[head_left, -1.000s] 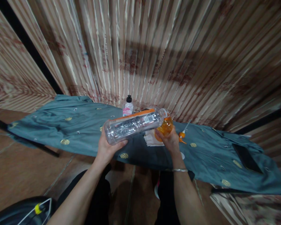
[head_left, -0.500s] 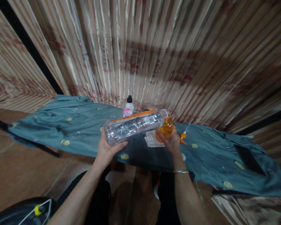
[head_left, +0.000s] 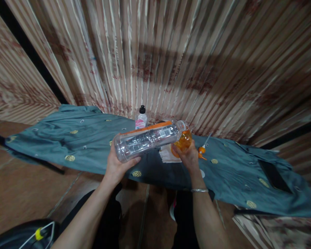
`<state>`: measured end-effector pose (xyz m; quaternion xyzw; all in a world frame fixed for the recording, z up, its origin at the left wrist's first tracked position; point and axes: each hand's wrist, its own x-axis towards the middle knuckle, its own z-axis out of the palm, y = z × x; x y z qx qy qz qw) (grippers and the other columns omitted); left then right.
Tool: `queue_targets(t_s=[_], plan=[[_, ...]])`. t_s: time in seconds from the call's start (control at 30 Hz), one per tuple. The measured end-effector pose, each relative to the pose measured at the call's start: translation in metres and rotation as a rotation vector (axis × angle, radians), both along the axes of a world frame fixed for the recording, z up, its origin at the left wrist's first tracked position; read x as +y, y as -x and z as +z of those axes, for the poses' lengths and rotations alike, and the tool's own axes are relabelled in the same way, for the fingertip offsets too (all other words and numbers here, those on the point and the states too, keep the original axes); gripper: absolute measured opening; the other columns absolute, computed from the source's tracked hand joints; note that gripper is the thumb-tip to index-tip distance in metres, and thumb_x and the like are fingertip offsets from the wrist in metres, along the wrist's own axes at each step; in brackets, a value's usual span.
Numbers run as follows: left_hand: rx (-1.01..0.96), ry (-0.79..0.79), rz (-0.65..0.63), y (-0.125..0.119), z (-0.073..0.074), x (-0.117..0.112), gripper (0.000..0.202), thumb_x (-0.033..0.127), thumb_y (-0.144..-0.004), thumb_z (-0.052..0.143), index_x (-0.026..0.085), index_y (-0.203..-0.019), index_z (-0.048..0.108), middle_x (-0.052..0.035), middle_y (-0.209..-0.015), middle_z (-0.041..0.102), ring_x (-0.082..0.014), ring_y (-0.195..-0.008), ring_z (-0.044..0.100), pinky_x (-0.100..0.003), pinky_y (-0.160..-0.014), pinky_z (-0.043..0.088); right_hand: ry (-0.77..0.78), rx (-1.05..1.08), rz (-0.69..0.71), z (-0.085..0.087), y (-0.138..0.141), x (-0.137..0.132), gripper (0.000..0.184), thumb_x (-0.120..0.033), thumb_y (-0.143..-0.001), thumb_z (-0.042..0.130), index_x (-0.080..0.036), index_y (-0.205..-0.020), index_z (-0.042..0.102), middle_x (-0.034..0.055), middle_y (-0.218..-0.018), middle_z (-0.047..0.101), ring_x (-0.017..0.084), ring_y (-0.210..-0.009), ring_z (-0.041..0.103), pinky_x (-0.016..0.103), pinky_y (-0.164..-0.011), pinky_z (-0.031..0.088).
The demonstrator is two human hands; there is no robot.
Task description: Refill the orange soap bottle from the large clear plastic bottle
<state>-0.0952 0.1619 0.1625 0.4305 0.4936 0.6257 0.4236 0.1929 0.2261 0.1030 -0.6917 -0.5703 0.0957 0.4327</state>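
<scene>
Your left hand (head_left: 116, 166) clasps the clear bottle (head_left: 146, 141) tilted — seemingly so its mouth (head_left: 181, 125) reaches the orange bottle (head_left: 184, 139) your right hand (head_left: 190, 156) encircles.

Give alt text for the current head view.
Left hand holds a clear bottle tilted, mouth at the orange bottle in the right hand. A black-capped bottle stands behind; an orange pump and phone lie on teal cloth.

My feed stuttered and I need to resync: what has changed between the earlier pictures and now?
Nothing has visibly moved in the hands, and nothing was taken up or let go; only the view shifts slightly. The left hand still holds the clear bottle sideways, neck toward the orange bottle in the right hand.
</scene>
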Motion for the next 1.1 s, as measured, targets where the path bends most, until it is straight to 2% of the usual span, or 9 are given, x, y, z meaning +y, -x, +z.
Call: queue_targets(t_s=[0.1, 0.27, 0.5, 0.77, 1.1], plan=[[-0.008, -0.001, 0.001, -0.0005, 0.0002, 0.0004, 0.123, 0.042, -0.037, 0.100, 0.015, -0.144, 0.045, -0.0221, -0.137, 0.069, -0.0407, -0.126, 0.070, -0.053, -0.110, 0.056, -0.001, 0.001, 0.001, 0.0015, 0.0007, -0.0005, 0.071, -0.066, -0.076, 0.075, -0.020, -0.125, 0.056, 0.0200, -0.118, 0.079, 0.039, -0.110, 0.077, 0.051, -0.095, 0.061], [0.009, -0.021, 0.007, 0.0005, -0.0019, 0.0017, 0.118, 0.042, -0.038, 0.101, 0.019, -0.141, 0.049, -0.0170, -0.134, 0.071, -0.0380, -0.122, 0.071, -0.052, -0.108, 0.057, -0.002, 0.006, -0.007, 0.0022, 0.0009, -0.0007, 0.073, -0.066, -0.075, 0.076, -0.018, -0.127, 0.057, 0.0210, -0.120, 0.078, 0.039, -0.110, 0.077, 0.049, -0.094, 0.062], [0.048, -0.071, 0.008, 0.0019, -0.0046, 0.0028, 0.113, 0.042, -0.041, 0.101, 0.020, -0.139, 0.050, -0.0136, -0.128, 0.072, -0.0341, -0.116, 0.074, -0.049, -0.104, 0.060, -0.012, 0.005, 0.006, -0.0001, 0.0000, 0.0002, 0.069, -0.064, -0.076, 0.077, -0.020, -0.125, 0.056, 0.0202, -0.119, 0.079, 0.038, -0.109, 0.077, 0.051, -0.093, 0.062], [0.025, -0.010, 0.002, 0.0004, -0.0015, 0.0016, 0.124, 0.044, -0.039, 0.100, 0.016, -0.145, 0.041, -0.0212, -0.143, 0.065, -0.0394, -0.132, 0.066, -0.056, -0.119, 0.048, 0.012, 0.031, -0.006, -0.0001, -0.0014, 0.0013, 0.074, -0.064, -0.073, 0.079, -0.019, -0.128, 0.057, 0.0212, -0.118, 0.079, 0.040, -0.108, 0.078, 0.052, -0.093, 0.062], [0.047, -0.034, -0.001, 0.0004, -0.0038, 0.0033, 0.127, 0.047, -0.041, 0.100, 0.015, -0.149, 0.042, -0.0221, -0.146, 0.063, -0.0394, -0.132, 0.066, -0.054, -0.118, 0.049, 0.055, 0.004, -0.016, 0.0001, -0.0028, 0.0020, 0.076, -0.064, -0.074, 0.078, -0.019, -0.130, 0.054, 0.0202, -0.119, 0.079, 0.040, -0.111, 0.077, 0.052, -0.096, 0.061]])
